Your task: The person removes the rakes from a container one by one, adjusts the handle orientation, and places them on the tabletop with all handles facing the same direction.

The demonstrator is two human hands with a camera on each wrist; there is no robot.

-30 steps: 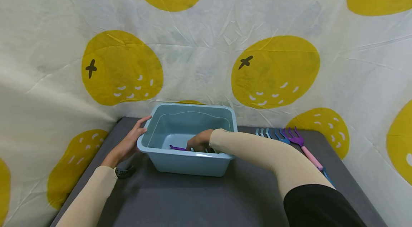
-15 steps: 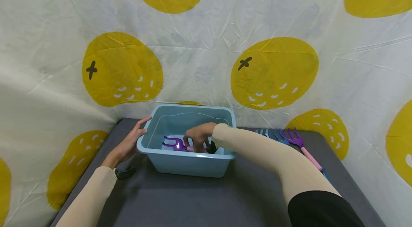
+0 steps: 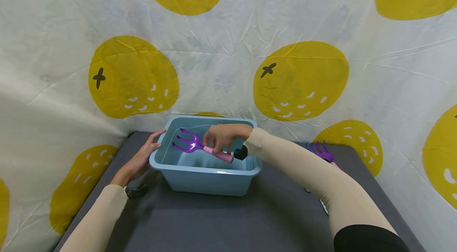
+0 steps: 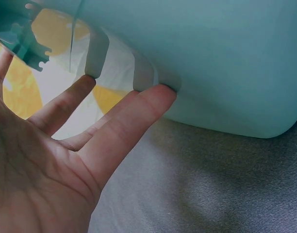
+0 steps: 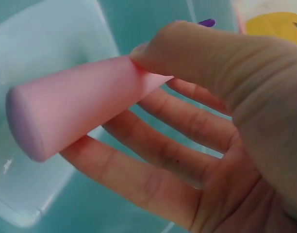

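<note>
My right hand (image 3: 226, 137) pinches a garden hand fork by its pink handle (image 3: 221, 154). The fork's purple three-tined head (image 3: 192, 144) points left, tilted, inside the light blue plastic tub (image 3: 207, 182) at rim height. In the right wrist view, thumb and fingertips press the pink handle (image 5: 75, 104) from both sides, and its butt end faces the left edge. My left hand (image 3: 141, 160) touches the tub's left end. Seen from the left wrist, that hand (image 4: 46, 160) has its fingers spread and fairly straight, fingertips against the tub wall (image 4: 226, 82).
On the dark grey table (image 3: 214, 220) to the right lies another purple fork (image 3: 323, 152), overlapping a blue fork (image 3: 310, 147). My right forearm covers part of them. A pale object (image 3: 324, 206) peeks out below that arm. A fruit-print cloth (image 3: 221, 65) hangs behind the tub.
The right hand has lifted the purple-and-pink fork from low in the tub up to about rim level. The left hand stays at the tub's left end.
</note>
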